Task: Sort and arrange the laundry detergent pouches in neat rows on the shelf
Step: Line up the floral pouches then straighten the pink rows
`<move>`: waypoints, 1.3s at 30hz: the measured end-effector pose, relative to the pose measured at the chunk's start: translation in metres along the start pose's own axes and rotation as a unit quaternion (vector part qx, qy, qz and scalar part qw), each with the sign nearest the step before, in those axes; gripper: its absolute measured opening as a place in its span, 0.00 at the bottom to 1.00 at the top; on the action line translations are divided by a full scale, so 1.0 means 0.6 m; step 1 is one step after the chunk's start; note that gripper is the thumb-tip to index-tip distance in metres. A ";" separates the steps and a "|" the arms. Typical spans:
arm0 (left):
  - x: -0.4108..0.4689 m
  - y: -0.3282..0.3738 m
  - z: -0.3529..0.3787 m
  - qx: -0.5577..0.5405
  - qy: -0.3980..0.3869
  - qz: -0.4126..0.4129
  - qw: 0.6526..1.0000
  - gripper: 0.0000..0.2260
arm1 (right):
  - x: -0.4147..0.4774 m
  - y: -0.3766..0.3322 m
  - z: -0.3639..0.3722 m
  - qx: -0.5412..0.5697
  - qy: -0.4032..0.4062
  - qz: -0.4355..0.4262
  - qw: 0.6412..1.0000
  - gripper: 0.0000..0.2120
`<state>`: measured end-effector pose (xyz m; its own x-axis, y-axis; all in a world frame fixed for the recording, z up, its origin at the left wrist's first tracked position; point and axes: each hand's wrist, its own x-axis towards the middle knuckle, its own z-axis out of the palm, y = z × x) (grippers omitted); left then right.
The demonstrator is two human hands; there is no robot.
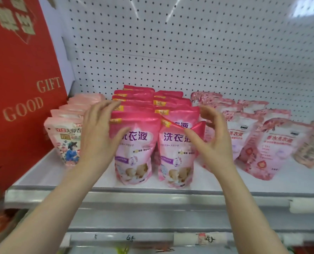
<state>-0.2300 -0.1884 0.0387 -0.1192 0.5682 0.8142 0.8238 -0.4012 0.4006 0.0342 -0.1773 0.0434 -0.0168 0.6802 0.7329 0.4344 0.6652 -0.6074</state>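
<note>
On the white shelf (248, 182) across the middle of the frame, the laundry detergent pouches stood in files running back toward the pegboard back panel (189, 43). Two files of bright pink pouches held the centre, led by the front left pouch (136, 158) and the front right pouch (176, 162), both upright near the shelf's front edge. The front right pouch's upper right corner was bent forward. The left hand (99, 132) was spread open against the left flank of the left file, with its thumb lying across the front left pouch's face and its fingers reaching over the tops of the pouches behind, gripping nothing. The right hand (213, 142) was cupped open at the right flank of the right file, fingers loosely curved and apart. Its thumb pointed at the bent corner, though blur hid whether it actually touched. A file of pale pink pouches (64, 140) stood at centre left beside a red gift box (18, 88). Floral pouches (273, 149) stood less evenly at the right, some of them leaning. Price tags (204, 239) lined the rail along the bottom of the frame.
</note>
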 end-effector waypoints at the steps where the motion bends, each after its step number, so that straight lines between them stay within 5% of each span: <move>1: 0.016 0.003 -0.003 0.030 -0.021 0.043 0.998 0.22 | 0.014 -0.011 -0.002 -0.095 -0.014 -0.050 0.994 0.23; 3: 0.042 0.011 -0.002 0.080 -0.072 0.094 0.990 0.17 | 0.039 -0.031 0.003 -0.241 -0.062 -0.112 0.962 0.17; 6: 0.060 0.027 -0.003 0.083 -0.106 0.093 0.987 0.12 | 0.056 -0.051 0.015 -0.310 -0.117 -0.084 0.940 0.10; 11: 0.076 0.022 -0.005 -0.045 -0.144 0.007 0.989 0.04 | 0.101 -0.061 -0.001 -0.072 -0.158 0.178 0.969 0.05; 13: 0.081 0.020 -0.007 -0.052 -0.155 0.015 0.986 0.04 | 0.117 -0.049 -0.003 -0.042 -0.160 0.204 0.965 0.06; 20: 0.082 0.008 -0.004 -0.047 -0.154 0.044 0.986 0.04 | 0.113 -0.031 0.011 -0.105 -0.176 0.046 0.978 0.07; 26: 0.076 0.006 -0.006 -0.045 -0.148 0.035 0.987 0.04 | 0.115 -0.029 -0.008 -0.136 -0.259 0.049 0.955 0.04; 39: 0.055 0.020 -0.012 0.045 -0.082 0.090 0.992 0.08 | 0.090 -0.016 -0.010 -0.276 -0.189 -0.077 0.939 0.05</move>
<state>-0.2279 -0.1798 0.0732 0.1191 0.6048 0.7874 0.8704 -0.4452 0.2103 0.0344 -0.1490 0.0907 -0.3914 0.7193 0.5740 0.7993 0.5748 -0.1752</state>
